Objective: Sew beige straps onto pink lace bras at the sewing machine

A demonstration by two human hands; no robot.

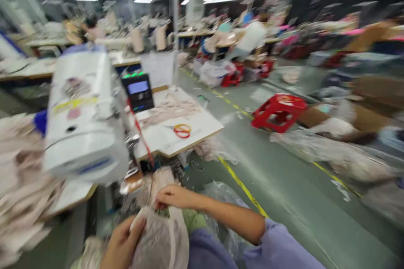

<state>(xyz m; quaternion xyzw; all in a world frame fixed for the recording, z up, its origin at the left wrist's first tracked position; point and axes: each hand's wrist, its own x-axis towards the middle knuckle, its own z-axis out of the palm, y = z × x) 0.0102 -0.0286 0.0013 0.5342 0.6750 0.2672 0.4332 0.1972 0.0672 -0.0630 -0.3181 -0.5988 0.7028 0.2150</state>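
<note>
My left hand [124, 241] grips the near edge of a pale pink lace fabric piece [159, 239] that lies over my lap at the bottom of the view. My right hand [172, 196] reaches across from the right and pinches the far end of the same piece, fingers closed on it. A white sewing machine [83, 113] stands just above and left of both hands, blurred by motion. More pink fabric hangs below the machine head near my right hand.
A heap of pink fabric pieces [19, 193] lies at the left. The work table [202, 128] carries a control box [139, 91] and red scissors [182, 130]. A red stool [279, 111] and plastic bags lie on the green floor. Other people work at the back.
</note>
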